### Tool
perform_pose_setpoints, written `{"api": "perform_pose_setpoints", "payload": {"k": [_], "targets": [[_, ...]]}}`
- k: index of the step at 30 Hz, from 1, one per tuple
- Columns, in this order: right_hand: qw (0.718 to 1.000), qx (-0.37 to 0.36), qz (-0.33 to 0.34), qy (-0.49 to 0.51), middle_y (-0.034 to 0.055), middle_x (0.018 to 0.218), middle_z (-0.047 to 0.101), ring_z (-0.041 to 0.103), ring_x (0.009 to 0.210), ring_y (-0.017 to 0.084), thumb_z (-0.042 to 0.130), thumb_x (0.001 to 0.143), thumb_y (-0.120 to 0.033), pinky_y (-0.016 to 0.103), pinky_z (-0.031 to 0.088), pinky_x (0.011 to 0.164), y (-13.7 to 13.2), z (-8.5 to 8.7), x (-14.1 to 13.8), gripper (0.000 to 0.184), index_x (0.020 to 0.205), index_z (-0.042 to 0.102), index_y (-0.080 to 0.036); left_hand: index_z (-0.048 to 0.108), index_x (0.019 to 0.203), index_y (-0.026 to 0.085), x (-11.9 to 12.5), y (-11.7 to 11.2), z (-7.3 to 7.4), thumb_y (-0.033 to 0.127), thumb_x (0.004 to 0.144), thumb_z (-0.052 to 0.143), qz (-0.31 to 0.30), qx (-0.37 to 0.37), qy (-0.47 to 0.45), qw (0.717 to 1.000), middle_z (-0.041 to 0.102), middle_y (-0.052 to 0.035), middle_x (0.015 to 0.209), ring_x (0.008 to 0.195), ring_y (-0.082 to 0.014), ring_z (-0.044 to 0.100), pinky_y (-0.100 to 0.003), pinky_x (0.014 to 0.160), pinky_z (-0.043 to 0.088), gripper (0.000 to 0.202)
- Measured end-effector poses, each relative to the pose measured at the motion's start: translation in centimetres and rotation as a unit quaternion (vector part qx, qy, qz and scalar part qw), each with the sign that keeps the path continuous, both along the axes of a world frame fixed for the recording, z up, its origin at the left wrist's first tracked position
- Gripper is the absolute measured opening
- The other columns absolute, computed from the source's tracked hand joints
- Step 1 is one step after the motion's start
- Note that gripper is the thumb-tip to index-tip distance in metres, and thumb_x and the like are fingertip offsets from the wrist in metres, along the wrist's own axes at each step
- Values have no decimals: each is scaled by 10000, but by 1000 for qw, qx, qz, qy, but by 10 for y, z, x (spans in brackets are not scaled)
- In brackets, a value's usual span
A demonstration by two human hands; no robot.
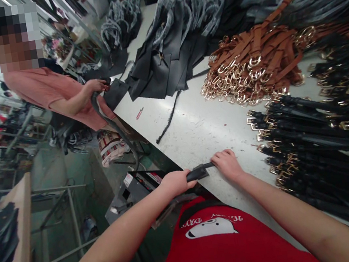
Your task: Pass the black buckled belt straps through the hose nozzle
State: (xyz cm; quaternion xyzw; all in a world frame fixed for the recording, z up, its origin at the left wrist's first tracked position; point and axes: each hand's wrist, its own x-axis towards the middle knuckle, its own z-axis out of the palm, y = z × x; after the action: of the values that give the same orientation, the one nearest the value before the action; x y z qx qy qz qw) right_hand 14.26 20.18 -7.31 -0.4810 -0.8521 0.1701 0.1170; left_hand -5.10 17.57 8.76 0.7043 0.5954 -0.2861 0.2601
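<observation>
At the near edge of the white table (193, 128), both my hands grip one black strap (200, 171). My left hand (177, 181) is closed round its lower end, just off the table's edge. My right hand (227, 163) is closed on the strap's upper end and rests on the tabletop. A large pile of black straps with gold buckles (321, 144) lies just right of my right hand.
A heap of brown straps with gold rings (256, 66) lies further back, black leather pieces (167, 62) and wrapped handles behind it. A loose black strip (168, 121) and a small red tool (139, 113) lie on the table. A person in a pink shirt (53, 92) stands at the left edge holding a black strap.
</observation>
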Motion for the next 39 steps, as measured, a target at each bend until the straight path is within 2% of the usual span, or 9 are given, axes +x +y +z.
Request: {"api": "perform_pose_setpoints", "payload": {"k": [5, 8, 13, 17, 20, 25, 30, 36, 39], "targets": [[1000, 11, 7, -13, 11, 812, 616, 496, 825, 159, 484, 861, -240, 329, 196, 874, 1, 3, 1, 156, 815, 633, -237, 539, 1161, 264, -2, -5, -6, 602, 786, 413, 29, 8, -23, 999, 693, -73, 990, 895, -256, 650, -316, 720, 477, 520], [999, 18, 16, -25, 14, 806, 617, 500, 819, 160, 472, 871, -251, 335, 196, 874, 1, 4, 1, 175, 804, 633, -236, 537, 1155, 263, -23, -18, -2, 590, 794, 412, 65, 8, -13, 998, 697, -70, 982, 877, -251, 656, -309, 695, 474, 503], [998, 26, 37, -44, 34, 813, 618, 502, 819, 172, 442, 888, -270, 356, 192, 881, 0, 6, 1, 209, 811, 631, -220, 496, 1179, 239, -56, -57, 12, 560, 812, 409, 117, 18, 9, 993, 685, -95, 1013, 913, -254, 646, -314, 730, 460, 495], [996, 29, 62, -64, 49, 827, 611, 502, 827, 190, 475, 870, -325, 364, 213, 854, 0, 11, -3, 195, 825, 612, -194, 436, 1204, 212, -51, -77, 8, 597, 812, 379, 139, 23, -9, 990, 682, -103, 983, 877, -249, 648, -307, 702, 456, 552], [993, 30, 82, -84, 66, 847, 602, 502, 833, 205, 519, 843, -286, 346, 244, 781, -4, 15, -5, 135, 823, 589, -173, 466, 1153, 224, -46, -83, 4, 582, 823, 371, 139, 22, -28, 990, 688, -89, 927, 838, -251, 650, -305, 672, 449, 497], [986, 19, 134, -94, 55, 860, 596, 504, 802, 189, 508, 849, -225, 310, 271, 700, -27, 16, 4, 88, 847, 586, -183, 512, 1113, 250, -47, -88, 12, 586, 822, 377, 132, 13, -47, 990, 690, -73, 935, 852, -246, 648, -295, 667, 446, 465], [992, 4, 89, -90, 82, 999, 601, 510, 868, 205, 447, 866, -164, 314, 289, 740, -48, 10, 17, 198, 1019, 572, -175, 522, 1133, 256, -36, -76, 11, 614, 811, 368, 105, 4, -49, 993, 689, -73, 955, 866, -246, 646, -302, 689, 452, 505], [996, -13, 28, -83, 64, 961, 622, 521, 875, 211, 441, 875, -193, 339, 273, 793, -45, 9, 20, 178, 981, 583, -204, 552, 1096, 218, 1, -25, -14, 657, 793, 333, 58, 0, -55, 997, 683, -109, 978, 883, -274, 642, -326, 688, 464, 577], [997, -23, 29, -70, 49, 947, 629, 525, 869, 193, 453, 873, -206, 326, 266, 803, -41, 10, 22, 161, 954, 591, -214, 572, 1073, 215, 3, -11, -14, 649, 782, 365, 39, -8, -53, 998, 689, -109, 965, 862, -280, 646, -335, 682, 469, 561]]}}
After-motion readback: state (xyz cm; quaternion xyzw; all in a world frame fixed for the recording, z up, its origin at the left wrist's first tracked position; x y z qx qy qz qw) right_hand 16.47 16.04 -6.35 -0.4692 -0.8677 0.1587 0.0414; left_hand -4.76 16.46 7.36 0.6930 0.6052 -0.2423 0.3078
